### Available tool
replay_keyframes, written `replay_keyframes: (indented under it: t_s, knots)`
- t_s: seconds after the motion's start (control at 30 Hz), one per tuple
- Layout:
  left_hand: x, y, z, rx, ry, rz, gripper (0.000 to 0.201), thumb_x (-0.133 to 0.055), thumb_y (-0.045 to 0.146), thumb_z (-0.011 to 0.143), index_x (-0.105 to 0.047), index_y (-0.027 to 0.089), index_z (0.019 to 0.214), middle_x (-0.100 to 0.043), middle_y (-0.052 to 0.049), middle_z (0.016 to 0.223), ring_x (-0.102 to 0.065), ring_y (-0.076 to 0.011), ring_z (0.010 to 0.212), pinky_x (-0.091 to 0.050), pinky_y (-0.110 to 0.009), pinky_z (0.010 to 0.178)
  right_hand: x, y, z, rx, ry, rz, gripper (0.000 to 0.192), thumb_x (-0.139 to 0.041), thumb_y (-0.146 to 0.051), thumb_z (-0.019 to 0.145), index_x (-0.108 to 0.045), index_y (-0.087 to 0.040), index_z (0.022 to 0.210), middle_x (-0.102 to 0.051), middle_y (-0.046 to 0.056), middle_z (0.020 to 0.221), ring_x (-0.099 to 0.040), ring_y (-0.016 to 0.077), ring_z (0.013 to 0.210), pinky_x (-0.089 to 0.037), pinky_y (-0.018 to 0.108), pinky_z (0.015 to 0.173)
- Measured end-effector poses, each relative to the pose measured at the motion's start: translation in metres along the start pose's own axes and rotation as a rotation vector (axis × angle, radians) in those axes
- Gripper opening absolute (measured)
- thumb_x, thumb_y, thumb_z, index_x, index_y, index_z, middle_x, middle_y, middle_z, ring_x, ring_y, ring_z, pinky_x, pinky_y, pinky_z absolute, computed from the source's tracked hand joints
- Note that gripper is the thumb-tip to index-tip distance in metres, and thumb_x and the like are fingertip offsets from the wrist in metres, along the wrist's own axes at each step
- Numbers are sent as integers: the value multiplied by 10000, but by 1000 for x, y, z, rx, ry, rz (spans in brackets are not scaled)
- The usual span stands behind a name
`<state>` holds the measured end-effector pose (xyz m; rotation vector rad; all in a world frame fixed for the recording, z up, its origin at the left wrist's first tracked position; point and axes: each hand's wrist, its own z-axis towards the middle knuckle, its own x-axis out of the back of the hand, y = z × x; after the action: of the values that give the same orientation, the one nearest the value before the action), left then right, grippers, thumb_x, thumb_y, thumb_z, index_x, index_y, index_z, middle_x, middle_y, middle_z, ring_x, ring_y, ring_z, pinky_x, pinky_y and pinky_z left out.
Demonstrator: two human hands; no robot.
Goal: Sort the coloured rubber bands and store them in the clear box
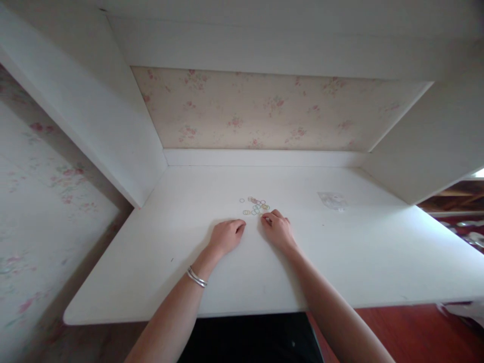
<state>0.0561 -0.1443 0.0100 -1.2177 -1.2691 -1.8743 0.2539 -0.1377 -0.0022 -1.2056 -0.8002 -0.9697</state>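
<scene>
Several small thin rings (256, 207), in pale green, yellowish and pink tones, lie in a loose cluster on the white desk top; they could be elastic bands. One single ring (242, 200) sits a little apart at the far left of the group. My left hand (228, 235), with silver bangles (197, 277) on the wrist, rests on the desk just in front of the rings, its fingers curled together. Closed at the near right edge of the cluster, my right hand (279, 229) has its fingertips beside a ring. Whatever is between the fingertips of either hand is too small or hidden.
A clear plastic bag (333, 200) lies flat to the right of the rings. White side panels (91, 101) and an overhead shelf (264, 50) frame the desk (151, 272). Flowered wallpaper (249, 111) covers the back. A small dark mark (172, 259) shows at left.
</scene>
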Motion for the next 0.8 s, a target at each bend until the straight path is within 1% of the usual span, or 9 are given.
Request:
replay_keyframes:
  t_s: [0.27,0.37,0.5,0.6,0.7,0.8]
  knots:
    - [1,1,0,8,5,-51,292,-384,367,914,-656,289,987,-706,4,959,-638,-170,874,-431,-259,734,-1,-1,0,96,-54,-40,248,-378,-286,929,-618,-224,943,-605,40,962,-553,157,899,-290,312,804]
    - [1,-1,1,14,15,-86,284,-399,364,906,-664,286,968,-709,3,942,-639,-169,850,-434,-256,721,-2,0,-1,135,-46,-48,229,-377,-270,933,-597,-209,942,-593,51,955,-544,165,910,-293,310,791]
    - [-1,-6,5,49,31,-221,276,-422,356,892,-668,267,978,-712,-3,918,-640,-154,815,-440,-237,711,-4,0,-6,275,21,21,210,-366,-244,939,-570,-193,934,-573,48,920,-533,156,866,-308,290,768]
    - [-2,-12,8,95,63,-358,292,-426,363,883,-664,233,991,-710,-10,846,-631,-140,727,-442,-228,672,-6,-6,-13,372,51,103,210,-361,-229,943,-566,-185,928,-562,47,889,-520,146,830,-313,278,760]
    - [-1,-17,11,133,88,-462,301,-439,370,869,-662,209,991,-700,-5,798,-608,-130,663,-439,-227,638,-6,-16,-21,466,21,151,217,-353,-222,948,-564,-181,917,-556,48,871,-511,142,813,-312,279,763]
    - [-1,-19,13,151,96,-526,296,-454,359,854,-664,198,985,-701,-10,853,-613,-130,708,-444,-225,661,-5,-26,-27,521,-30,144,209,-357,-202,943,-561,-181,905,-558,50,871,-507,148,815,-310,288,770]
